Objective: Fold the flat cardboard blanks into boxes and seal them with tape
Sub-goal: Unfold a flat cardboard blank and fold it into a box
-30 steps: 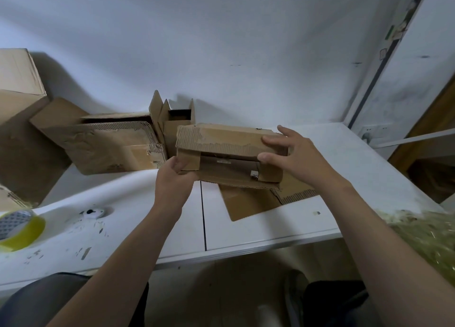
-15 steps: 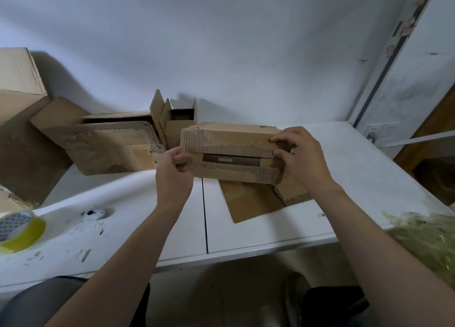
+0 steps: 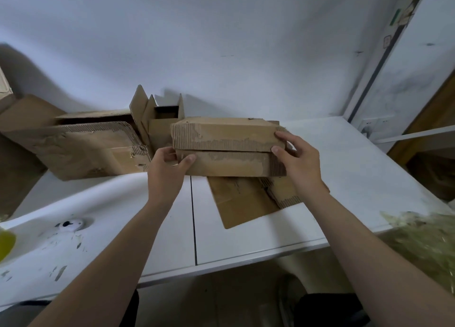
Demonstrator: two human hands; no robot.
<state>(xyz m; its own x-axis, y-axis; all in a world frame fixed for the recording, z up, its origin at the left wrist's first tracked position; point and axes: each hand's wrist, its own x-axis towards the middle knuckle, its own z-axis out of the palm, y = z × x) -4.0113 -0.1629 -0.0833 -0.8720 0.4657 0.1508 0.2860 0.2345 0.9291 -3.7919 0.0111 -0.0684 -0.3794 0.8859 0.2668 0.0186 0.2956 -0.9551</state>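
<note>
A worn brown cardboard box (image 3: 229, 147) is held above the white table (image 3: 344, 179), its two long flaps folded together on the side facing me. My left hand (image 3: 167, 174) grips the box's left end, thumb pressed on the lower flap. My right hand (image 3: 298, 164) holds the right end, fingers curled over the seam between the flaps. A flat cardboard blank (image 3: 246, 198) lies on the table under the box. A yellow tape roll (image 3: 5, 245) shows at the left frame edge, mostly cut off.
Larger torn cardboard boxes (image 3: 81, 147) and a small open box (image 3: 165, 120) stand against the wall at the back left. A small white object (image 3: 71, 224) lies on the table's left part. Crumpled greenish plastic (image 3: 423, 245) sits at the right edge.
The open side of the box has been closed: the lower flap came up to meet the upper one. Both hands shifted onto the box's ends, and the view moved slightly left.
</note>
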